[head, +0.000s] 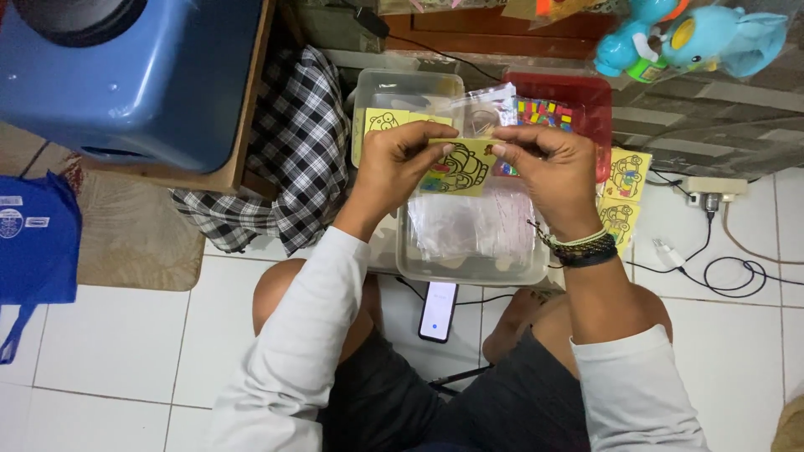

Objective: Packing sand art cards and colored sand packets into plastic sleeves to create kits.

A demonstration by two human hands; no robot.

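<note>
The left hand (400, 163) and the right hand (548, 167) together hold a small yellow paper card with a black line drawing of a cartoon figure (459, 167). Each hand pinches one upper corner of the card between thumb and fingers, so the card hangs flat between them, above the far edge of a clear rectangular plastic box (469, 266) that stands on the white tiled floor (117, 335).

In this box lies a pile of thin clear plastic sleeves (473, 224). A piece of clear plastic (490, 109) rises behind the card; whether the card is partly inside it already I cannot tell, because the fingers hide the upper edge.

To do this step well, the grip should stay light and only on the corners, so the card does not bend. If it goes into a sleeve, one thumb should hold the mouth open while the other hand guides the card in straight, lower edge first.

More yellow cards (624, 197) lie by the right side of the box, and one (385, 121) rests in a second clear box (406, 88) at the far left. A red plastic tray (586, 96) with small coloured pieces stands at the far right. A phone (438, 311) lies between the knees.
</note>
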